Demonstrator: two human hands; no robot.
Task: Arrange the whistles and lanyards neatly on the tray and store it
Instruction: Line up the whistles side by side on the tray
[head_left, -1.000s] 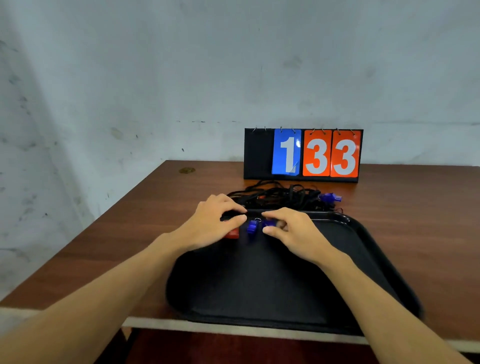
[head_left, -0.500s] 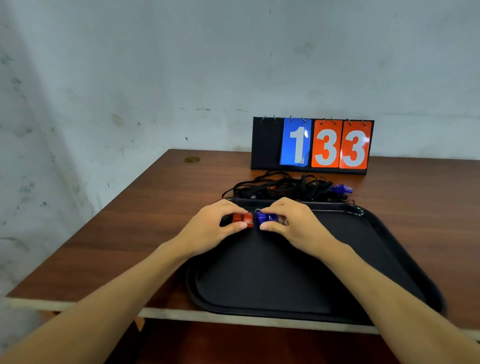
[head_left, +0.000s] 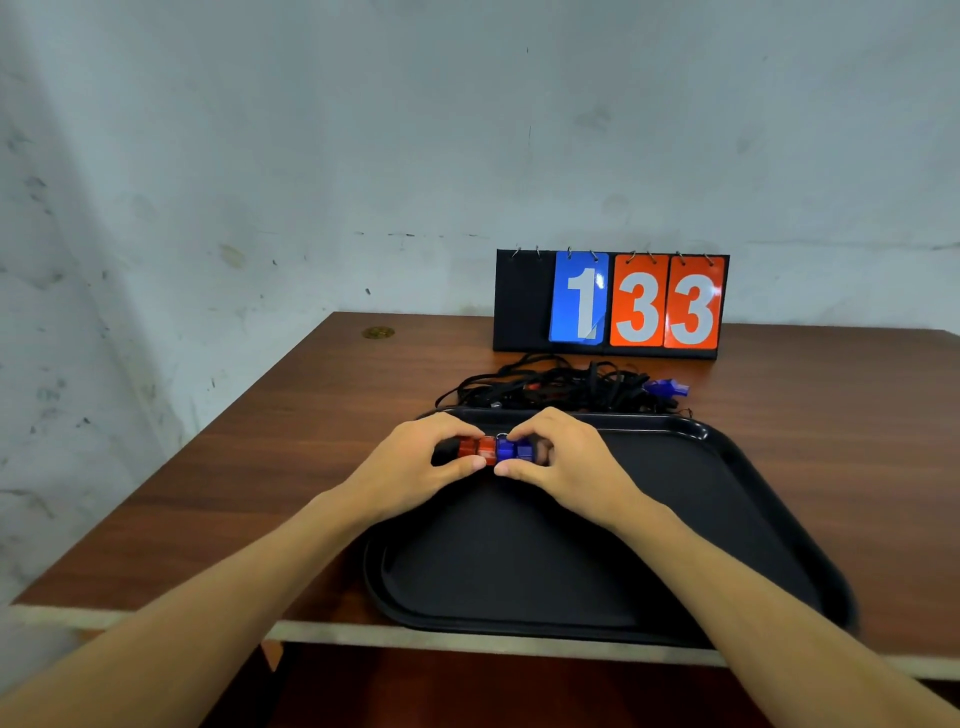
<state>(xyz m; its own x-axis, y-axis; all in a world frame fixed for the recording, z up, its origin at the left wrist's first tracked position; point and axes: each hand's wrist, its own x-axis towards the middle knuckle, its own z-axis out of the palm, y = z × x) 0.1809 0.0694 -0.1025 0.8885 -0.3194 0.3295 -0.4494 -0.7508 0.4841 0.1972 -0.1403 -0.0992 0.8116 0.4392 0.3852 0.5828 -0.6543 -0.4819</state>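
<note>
A black tray (head_left: 727, 499) lies on the brown table, reaching its front edge. At the tray's far left, red whistles (head_left: 477, 450) and blue whistles (head_left: 511, 449) sit side by side in a row. My left hand (head_left: 415, 470) pinches the red ones between thumb and fingers. My right hand (head_left: 566, 462) pinches the blue ones the same way. Behind the tray lies a tangled pile of black lanyards (head_left: 561, 389), with another blue whistle (head_left: 665, 388) at its right end.
A flip scoreboard (head_left: 610, 304) reading 1 and 33 stands at the back of the table (head_left: 291, 457) against the wall. A small round brass fitting (head_left: 377, 332) sits near the table's far left corner. The table's front edge runs just under my forearms.
Both hands have pressed the red and blue whistles together into one tight row. The camera view has shifted, so the tray and scoreboard sit more to the right.
</note>
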